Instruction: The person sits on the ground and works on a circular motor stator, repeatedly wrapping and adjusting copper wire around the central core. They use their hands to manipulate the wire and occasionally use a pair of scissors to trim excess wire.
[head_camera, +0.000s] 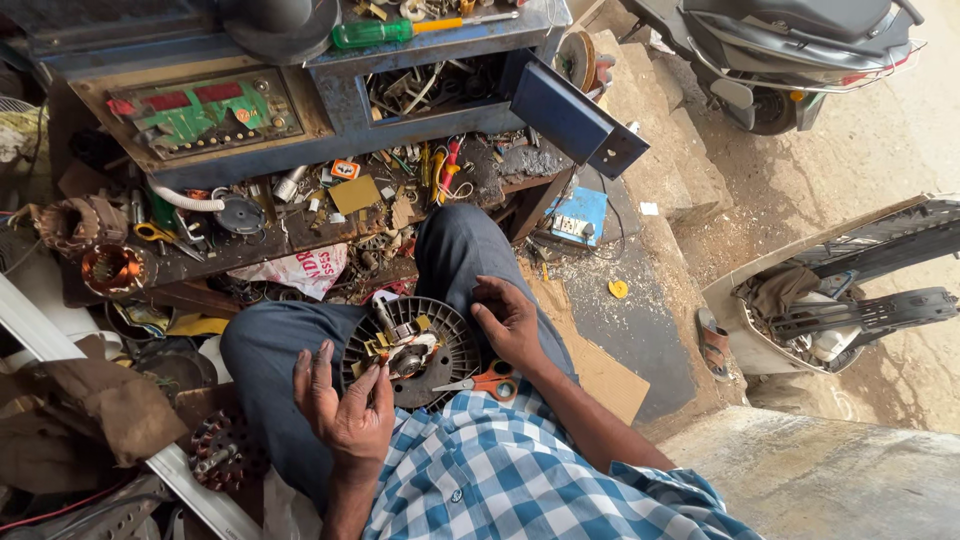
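Resting flat on the lap, round fan motor (412, 352) lies between both hands; left hand (345, 405) spread, fingertips at hub; right hand (510, 322) curled on rim, nearer orange-handled scissors (485, 383).

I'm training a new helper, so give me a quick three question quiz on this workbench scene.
1. True or false: the fan motor stator rests on the person's lap.
2. Which hand touches the stator's right edge: A left hand, B right hand?
3. What orange-handled tool lies beside the stator?

Key: 1 true. 2 B. 3 scissors.
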